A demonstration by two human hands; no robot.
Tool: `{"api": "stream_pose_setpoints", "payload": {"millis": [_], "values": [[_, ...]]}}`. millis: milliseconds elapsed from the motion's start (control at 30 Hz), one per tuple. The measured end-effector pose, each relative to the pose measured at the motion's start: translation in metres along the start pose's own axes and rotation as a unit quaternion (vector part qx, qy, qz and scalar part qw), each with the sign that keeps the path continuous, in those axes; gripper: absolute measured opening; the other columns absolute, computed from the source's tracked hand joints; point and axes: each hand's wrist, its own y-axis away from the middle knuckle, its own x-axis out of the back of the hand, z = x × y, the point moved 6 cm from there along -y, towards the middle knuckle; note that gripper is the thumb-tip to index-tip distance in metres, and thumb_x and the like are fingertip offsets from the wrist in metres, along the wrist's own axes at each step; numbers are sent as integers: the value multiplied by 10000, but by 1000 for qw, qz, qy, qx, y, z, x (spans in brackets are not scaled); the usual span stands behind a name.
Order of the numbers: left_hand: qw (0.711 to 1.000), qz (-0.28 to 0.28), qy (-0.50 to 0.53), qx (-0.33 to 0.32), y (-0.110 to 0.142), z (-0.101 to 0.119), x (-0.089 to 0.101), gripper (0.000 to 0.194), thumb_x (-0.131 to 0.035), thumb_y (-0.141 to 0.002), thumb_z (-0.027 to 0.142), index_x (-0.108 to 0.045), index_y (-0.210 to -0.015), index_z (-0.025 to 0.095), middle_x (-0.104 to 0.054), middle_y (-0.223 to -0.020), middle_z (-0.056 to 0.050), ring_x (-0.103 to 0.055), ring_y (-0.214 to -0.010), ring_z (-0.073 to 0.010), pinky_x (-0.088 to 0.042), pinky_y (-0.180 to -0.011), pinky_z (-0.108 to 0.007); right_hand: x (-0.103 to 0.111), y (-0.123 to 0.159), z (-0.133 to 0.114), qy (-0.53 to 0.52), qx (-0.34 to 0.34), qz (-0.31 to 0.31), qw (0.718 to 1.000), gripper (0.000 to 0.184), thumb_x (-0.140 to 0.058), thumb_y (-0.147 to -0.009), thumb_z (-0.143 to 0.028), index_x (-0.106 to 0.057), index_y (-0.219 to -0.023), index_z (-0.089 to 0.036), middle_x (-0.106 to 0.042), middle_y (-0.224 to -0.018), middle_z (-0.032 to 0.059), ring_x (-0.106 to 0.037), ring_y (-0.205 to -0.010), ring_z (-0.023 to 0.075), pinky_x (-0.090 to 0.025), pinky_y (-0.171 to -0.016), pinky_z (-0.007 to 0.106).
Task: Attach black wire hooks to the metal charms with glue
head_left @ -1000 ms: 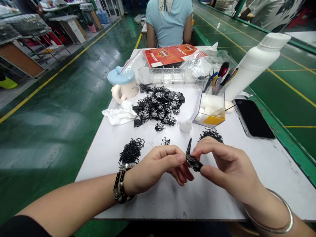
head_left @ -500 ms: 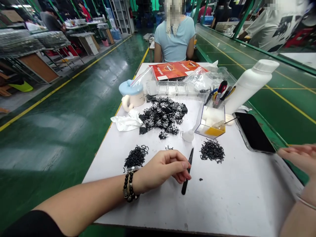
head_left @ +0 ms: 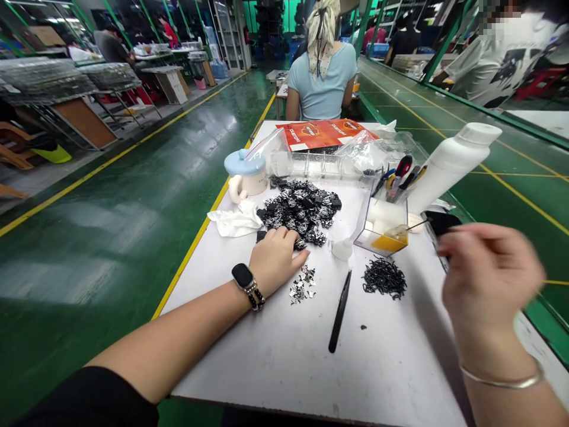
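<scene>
White tabletop (head_left: 267, 362) before you, your left hand (head_left: 275, 264) bent-fingered at a heap of small black-and-silver pieces (head_left: 306, 204), 11 o'clock, your right hand (head_left: 491, 276) curled, blurred, 2 o'clock, neither grip readable, slim black tweezers (head_left: 340, 314) lying between.

A black sleeve, smartwatch, beaded bracelet, and seemingly silver bangle are worn.
</scene>
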Motion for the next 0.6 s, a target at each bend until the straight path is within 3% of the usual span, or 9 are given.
{"api": "stream_pose_setpoints", "payload": {"millis": [133, 233, 300, 333, 367, 433, 500, 533, 600], "values": [[1000, 3, 9, -19, 0, 1, -1, 154, -537, -834, 264, -625, -902, 158, -610, -930, -100, -521, -924, -274, -445, -832, -442, -50, 12, -13, 70, -33, -108, 991, 209, -606, -809, -352, -569, -957, -209, -582, -694, -2, -535, -619, 142, -437, -620, 297], [999, 16, 41, -31, 6, 7, 10, 148, -510, -838, 188, -619, -934, 166, -605, -1040, -95, -541, -952, -236, -459, -860, -418, -69, 18, -11, 128, -78, -175, 973, 304, -593, -809, -391, -529, -1033, -196, -593, -622, -24, -532, -528, 136, -402, -535, 275], [990, 11, 140, -32, 11, 13, 16, 140, -515, -836, 171, -609, -939, 171, -575, -1122, -82, -565, -935, -185, -490, -842, -360, -77, 20, -3, 162, -110, -200, 960, 375, -604, -795, -426, -511, -1072, -190, -591, -571, -35, -536, -487, 149, -359, -487, 266], [968, -13, 249, -18, 13, 15, 15, 114, -542, -823, 175, -607, -916, 170, -565, -1137, -76, -580, -907, -166, -507, -819, -342, -81, 21, 1, 176, -123, -208, 954, 394, -613, -783, -441, -517, -1070, -188, -583, -543, -38, -536, -476, 157, -337, -474, 262], [927, -52, 372, 7, 15, 17, 12, 90, -575, -805, 181, -602, -890, 168, -558, -1144, -71, -592, -890, -156, -522, -801, -335, -84, 21, 5, 187, -133, -211, 950, 393, -621, -772, -450, -532, -1051, -187, -574, -521, -38, -536, -475, 166, -317, -467, 259], [793, -141, 588, 77, 20, 25, 0, 94, -633, -758, 174, -591, -840, 157, -563, -1124, -63, -616, -875, -160, -542, -777, -343, -88, 21, 11, 201, -145, -205, 947, 344, -631, -760, -442, -570, -985, -189, -565, -511, -29, -528, -485, 173, -287, -470, 258], [672, -204, 698, 135, 27, 33, -10, 125, -650, -715, 144, -599, -830, 146, -590, -1055, -59, -632, -864, -168, -546, -739, -317, -88, 21, 13, 199, -146, -190, 950, 272, -633, -759, -421, -591, -904, -194, -551, -519, -25, -497, -487, 160, -278, -483, 260], [634, -220, 726, 153, 30, 37, -14, 140, -649, -697, 135, -613, -833, 139, -604, -1007, -57, -634, -841, -162, -539, -703, -282, -87, 21, 12, 192, -144, -179, 954, 245, -637, -756, -416, -592, -852, -195, -538, -526, -24, -479, -489, 150, -281, -492, 262], [605, -241, 738, 176, 35, 40, -18, 168, -656, -676, 143, -639, -842, 124, -617, -917, -54, -619, -755, -128, -501, -615, -218, -80, 21, 9, 169, -135, -147, 965, 255, -659, -737, -427, -561, -727, -191, -505, -556, -18, -455, -518, 134, -304, -518, 267]]}}
